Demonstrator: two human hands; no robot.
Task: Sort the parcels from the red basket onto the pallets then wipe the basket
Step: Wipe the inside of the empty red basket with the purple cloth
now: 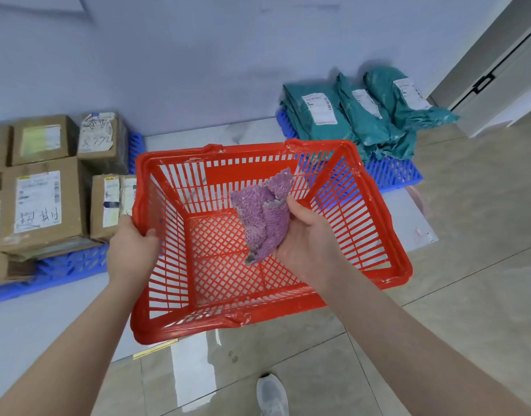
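The red basket is lifted off the floor and holds no parcels. My left hand grips its left rim, thumb over the edge. My right hand is inside the basket and grips a crumpled purple cloth above the mesh bottom. Brown cardboard boxes are stacked on a blue pallet at the left. Teal plastic mailer bags lie on a second blue pallet at the back right.
A pale wall runs behind both pallets. A white door and frame stand at the far right. My grey shoe shows at the bottom on the tiled floor.
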